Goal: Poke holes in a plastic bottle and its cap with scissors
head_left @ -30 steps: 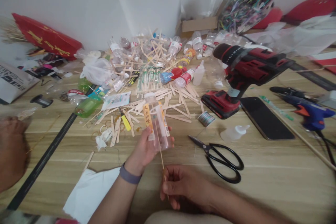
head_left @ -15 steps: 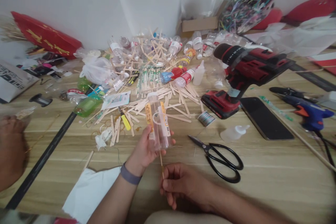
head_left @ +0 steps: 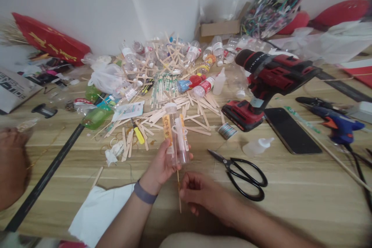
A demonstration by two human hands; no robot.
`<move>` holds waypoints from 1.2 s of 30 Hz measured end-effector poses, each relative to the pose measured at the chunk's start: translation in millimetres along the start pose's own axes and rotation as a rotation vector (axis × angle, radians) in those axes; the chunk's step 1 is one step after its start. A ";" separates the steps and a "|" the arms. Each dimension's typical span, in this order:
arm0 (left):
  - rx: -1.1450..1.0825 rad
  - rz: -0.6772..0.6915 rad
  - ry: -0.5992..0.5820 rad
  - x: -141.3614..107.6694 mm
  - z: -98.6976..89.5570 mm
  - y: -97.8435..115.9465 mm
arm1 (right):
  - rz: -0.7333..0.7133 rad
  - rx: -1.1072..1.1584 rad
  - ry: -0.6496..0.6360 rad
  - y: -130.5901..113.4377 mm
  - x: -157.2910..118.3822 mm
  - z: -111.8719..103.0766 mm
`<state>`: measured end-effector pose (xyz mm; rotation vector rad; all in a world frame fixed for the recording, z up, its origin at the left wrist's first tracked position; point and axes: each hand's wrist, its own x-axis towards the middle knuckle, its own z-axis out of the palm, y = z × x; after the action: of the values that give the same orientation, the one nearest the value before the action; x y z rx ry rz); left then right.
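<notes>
A Slip Seemed Possible

In the head view, the left hand gripped a clear, orange-labelled plastic bottle; the right hand curled beside a thin, tan stick below it, grip unclear. Loose pinching could have let the stick slip.

clear bottle — in left hand

Left forearm bare, slanting up and rightward from the lower edge; wrist nearly in line with it. Left hand curled in a grip — thumb raised along the left side, fingertips showing at right. Right forearm enters from lower right; right hand lower, near the left — fingers bent inward, thumb close to forefinger, pinch contact unclear.
</notes>
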<state>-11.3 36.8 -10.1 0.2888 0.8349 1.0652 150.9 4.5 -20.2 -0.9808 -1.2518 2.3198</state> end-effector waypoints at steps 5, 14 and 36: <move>0.063 0.036 0.078 -1.0 -0.2 -1.8 | -0.307 -0.184 0.393 -29.6 0.3 -25.7; 0.177 0.008 0.068 -6.0 4.1 -3.3 | -0.862 -0.871 0.564 -68.4 -4.3 -37.2; 0.094 0.011 0.108 -6.8 -1.1 18.2 | -1.035 -0.092 0.553 -75.8 -64.0 -91.2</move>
<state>-25.5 39.5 2.9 0.3170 0.9832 1.0604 257.8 65.6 34.6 -0.6656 -1.2025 1.1164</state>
